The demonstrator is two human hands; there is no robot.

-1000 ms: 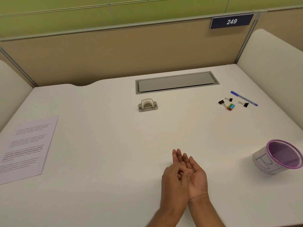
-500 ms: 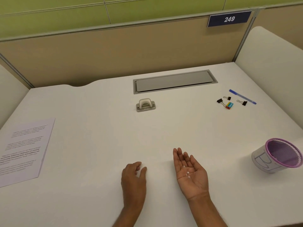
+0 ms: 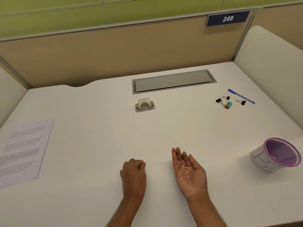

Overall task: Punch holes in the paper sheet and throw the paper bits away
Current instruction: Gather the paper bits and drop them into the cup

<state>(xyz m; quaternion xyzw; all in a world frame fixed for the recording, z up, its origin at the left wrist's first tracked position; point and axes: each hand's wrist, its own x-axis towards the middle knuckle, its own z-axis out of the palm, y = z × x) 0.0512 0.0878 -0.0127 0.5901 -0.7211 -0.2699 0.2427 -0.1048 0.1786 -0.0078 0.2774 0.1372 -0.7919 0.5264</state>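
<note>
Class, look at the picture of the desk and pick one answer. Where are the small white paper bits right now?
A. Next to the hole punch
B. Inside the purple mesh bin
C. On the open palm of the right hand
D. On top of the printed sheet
C: a few white paper bits lie on the upturned palm of the right hand, which rests on the desk apart from the purple mesh bin.
</note>
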